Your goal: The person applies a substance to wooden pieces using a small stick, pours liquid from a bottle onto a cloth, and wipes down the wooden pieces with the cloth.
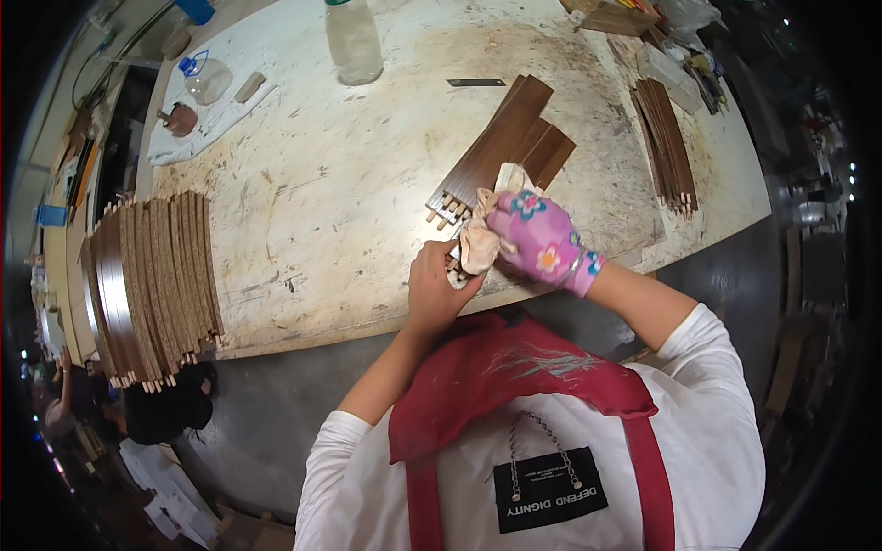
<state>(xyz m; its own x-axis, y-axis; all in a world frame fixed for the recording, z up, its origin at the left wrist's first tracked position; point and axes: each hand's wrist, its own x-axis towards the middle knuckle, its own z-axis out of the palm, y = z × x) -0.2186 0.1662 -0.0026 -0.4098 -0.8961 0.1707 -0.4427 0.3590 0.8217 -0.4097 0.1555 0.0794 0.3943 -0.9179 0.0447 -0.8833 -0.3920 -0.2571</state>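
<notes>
Closest to my camera is the red apron (514,367), marked with pale scuffs, over a white shirt. Just past it, near the edge of the pale, stained surface (322,184), my bare left hand (434,280) has its fingers bent beside a bunched cream cloth (479,246); the cloth hides much there, so I can't tell how firmly it grips. My right hand (545,241), in a pink flowered glove, is closed on that cloth. Directly beyond, brown boards (487,147) lie slantwise and overlapping, wooden dowels (446,211) poking from their near end. Off to my left, a row of boards (156,285) stands packed together at the near corner. A smaller stack (666,142) lies well to the right. Further out I see a white towel (220,119) carrying a reddish-brown jar (181,120) and a clear jug (208,81), then a dark flat blade (478,83), a tall bottle (354,46) of cloudy liquid, and a cardboard box (614,16) at the far right.
</notes>
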